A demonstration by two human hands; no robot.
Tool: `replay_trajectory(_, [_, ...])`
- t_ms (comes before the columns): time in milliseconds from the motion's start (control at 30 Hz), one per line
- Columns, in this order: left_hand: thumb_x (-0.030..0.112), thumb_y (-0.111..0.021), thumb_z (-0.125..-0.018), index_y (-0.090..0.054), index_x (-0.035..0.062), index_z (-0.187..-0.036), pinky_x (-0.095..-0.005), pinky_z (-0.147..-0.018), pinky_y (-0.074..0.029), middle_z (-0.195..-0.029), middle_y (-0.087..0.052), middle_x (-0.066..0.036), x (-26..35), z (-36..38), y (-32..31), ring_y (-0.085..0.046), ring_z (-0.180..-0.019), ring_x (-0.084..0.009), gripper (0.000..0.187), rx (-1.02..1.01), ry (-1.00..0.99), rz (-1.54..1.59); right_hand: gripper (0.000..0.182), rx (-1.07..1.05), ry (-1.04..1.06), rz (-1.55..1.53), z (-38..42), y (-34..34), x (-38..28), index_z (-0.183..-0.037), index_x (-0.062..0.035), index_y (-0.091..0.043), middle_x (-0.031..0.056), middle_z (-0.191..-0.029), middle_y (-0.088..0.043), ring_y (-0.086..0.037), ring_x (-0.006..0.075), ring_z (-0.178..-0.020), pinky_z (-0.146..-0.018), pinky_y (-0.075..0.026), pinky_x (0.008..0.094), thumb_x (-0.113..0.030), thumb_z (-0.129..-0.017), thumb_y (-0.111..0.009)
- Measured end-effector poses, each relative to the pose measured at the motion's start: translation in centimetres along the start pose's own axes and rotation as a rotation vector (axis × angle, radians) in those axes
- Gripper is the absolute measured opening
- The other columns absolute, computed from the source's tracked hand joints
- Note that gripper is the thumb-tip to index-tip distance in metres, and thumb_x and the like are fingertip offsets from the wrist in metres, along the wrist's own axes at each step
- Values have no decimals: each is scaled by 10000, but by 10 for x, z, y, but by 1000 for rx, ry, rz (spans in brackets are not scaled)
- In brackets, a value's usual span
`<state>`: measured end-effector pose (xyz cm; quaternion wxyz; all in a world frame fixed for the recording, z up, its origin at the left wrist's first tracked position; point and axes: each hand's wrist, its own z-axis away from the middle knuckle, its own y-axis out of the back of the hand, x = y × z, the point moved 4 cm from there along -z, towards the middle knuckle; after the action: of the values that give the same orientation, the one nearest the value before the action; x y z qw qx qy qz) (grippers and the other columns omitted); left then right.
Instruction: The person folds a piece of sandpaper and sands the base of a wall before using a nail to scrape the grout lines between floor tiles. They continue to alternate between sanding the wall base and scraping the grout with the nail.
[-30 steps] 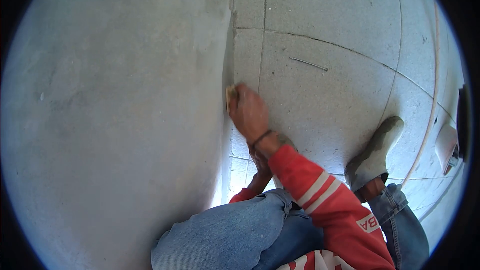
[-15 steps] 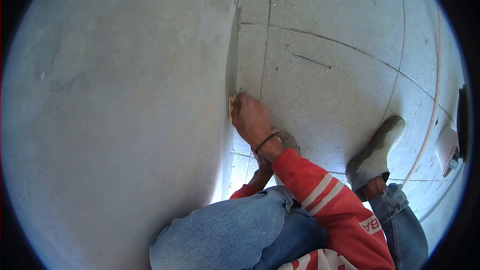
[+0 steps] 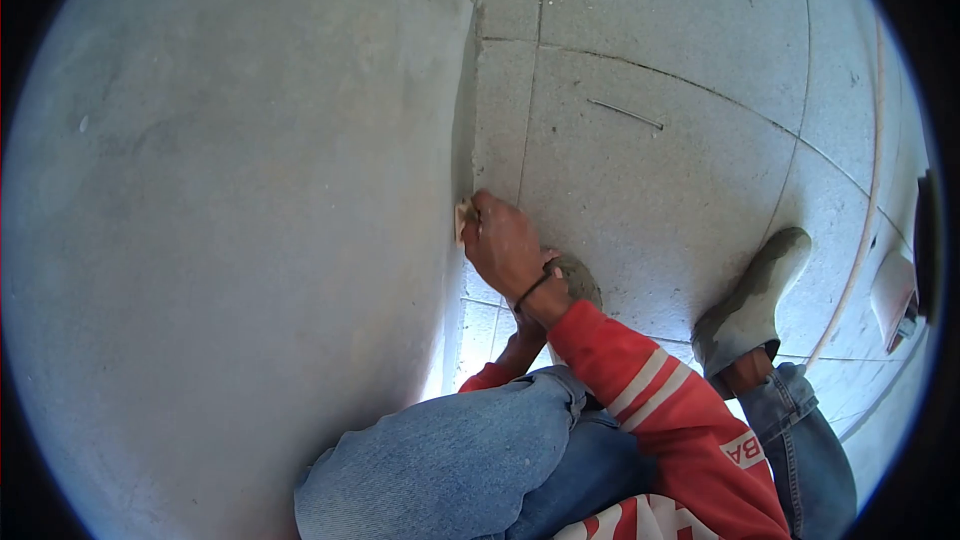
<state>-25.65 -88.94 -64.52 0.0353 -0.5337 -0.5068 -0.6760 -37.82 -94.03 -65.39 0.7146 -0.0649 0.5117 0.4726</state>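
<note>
A small tan piece [image 3: 461,223] is pinched in my right hand [image 3: 503,248], its edge against the foot of the grey wall [image 3: 300,210] where it meets the floor. The fingers curl toward the wall, and a dark band circles the wrist. My left hand [image 3: 551,259] is mostly hidden behind the right hand and wrist; only a bit of it shows beside a mud-stained shoe [image 3: 577,281], so its grip cannot be made out.
Jointed grey paving [image 3: 650,180] stretches right of the wall. A thin metal rod [image 3: 626,114] lies on it. Another mud-stained shoe [image 3: 755,295] stands at the right, near a long hose [image 3: 862,250]. A pale object [image 3: 893,298] sits at the far right edge.
My right hand and the tan piece have shifted slightly down the picture along the wall's foot. The rod and floor joints appear a little higher in view.
</note>
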Motion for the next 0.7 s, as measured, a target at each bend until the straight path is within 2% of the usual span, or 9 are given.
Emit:
replay_trajectory(100, [370,-698,-950,-635,7,-1124,-470,-789,-443,-983,-628,-167,-2,8,-4,-583,-891,-360,407,-25,37,4,127,8,37,-59,-6,4,2,-1014,-10,-646,255,-975,-709,-697,465,-888,-796,-551,549,-106,-932,-642])
replay_trajectory(167, [367,-697,-951,-634,5,-1126,-468,-790,-444,-984,-629,-167,-5,9,-1,-585,-892,-359,407,-37,53,-6,142,244,100,-151,-46,24,-19,-1035,-2,-656,240,-967,-712,-698,454,-873,-797,-550,543,-96,-928,-644])
replay_trajectory(300, [362,-695,-953,-632,3,-1130,-464,-792,-447,-988,-631,-167,-7,1,0,-590,-896,-355,406,-48,74,-11,156,347,62,-336,-72,41,-32,-1045,8,-661,243,-950,-704,-694,453,-877,-784,-550,535,-87,-922,-647])
replay_trajectory(400, [359,-694,-955,-631,1,-1133,-461,-793,-450,-991,-633,-166,-7,-7,-10,-594,-898,-353,405,-49,92,4,154,255,138,-204,-26,17,-15,-1052,10,-667,249,-944,-696,-690,455,-896,-782,-548,528,-71,-924,-645])
replay_trajectory(467, [356,-693,-955,-630,0,-1135,-460,-794,-451,-992,-634,-166,-6,-3,-16,-596,-900,-351,404,-61,116,13,150,77,76,-253,-14,10,-1,-1045,11,-665,256,-940,-689,-677,464,-902,-788,-541,532,-82,-929,-647])
replay_trajectory(500, [355,-693,-956,-629,-1,-1136,-459,-795,-452,-993,-634,-166,-5,-1,-18,-597,-901,-350,404,-68,126,17,150,85,74,-250,-25,14,-4,-1045,11,-665,256,-940,-689,-677,464,-902,-788,-541,532,-82,-929,-647])
replay_trajectory(567, [353,-692,-957,-628,-2,-1138,-457,-796,-454,-995,-635,-166,-6,-2,-19,-599,-902,-349,403,-70,142,14,166,339,162,-252,-63,30,-24,-1041,11,-664,247,-932,-693,-676,458,-891,-799,-536,537,-112,-929,-657])
replay_trajectory(700, [348,-691,-959,-626,-5,-1142,-453,-798,-457,-998,-637,-165,0,-10,-24,-604,-906,-346,402,-56,167,28,131,401,195,-161,-75,60,-45,-1010,-11,-685,194,-847,-726,-715,402,-773,-722,-555,478,-115,-933,-674])
